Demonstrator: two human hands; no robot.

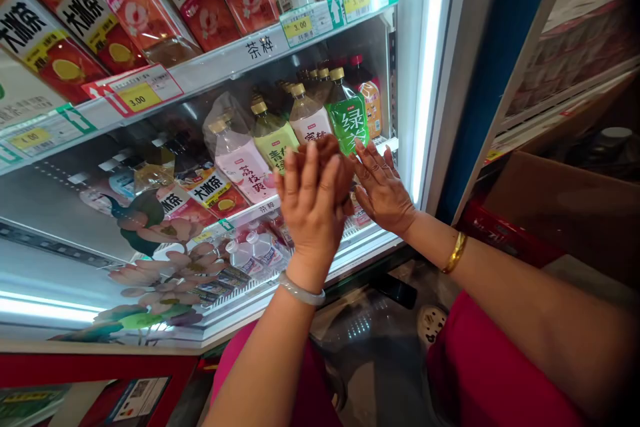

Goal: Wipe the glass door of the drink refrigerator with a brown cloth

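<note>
My left hand (311, 203), with a pale bangle at the wrist, lies over a bunched brown cloth (343, 173). Its fingers point up and press the cloth toward the front of a lit drinks fridge; the palm side is hidden. Just to the right, my right hand (383, 190) has its fingers stretched out and somewhat spread, holding nothing, with a gold bangle on its wrist. Whether its fingertips touch the glass I cannot tell. Behind the hands stand a green-labelled bottle (349, 117), a pink-labelled bottle (245, 163) and several others.
Large tea cartons (137, 7) fill the upper shelf, above price tags (143, 99). A lotus picture (170, 267) shows at the left. A bright light strip (430, 73) edges the fridge. Right of it is a cardboard box (570, 207); a dark phone-like object (395, 290) lies below.
</note>
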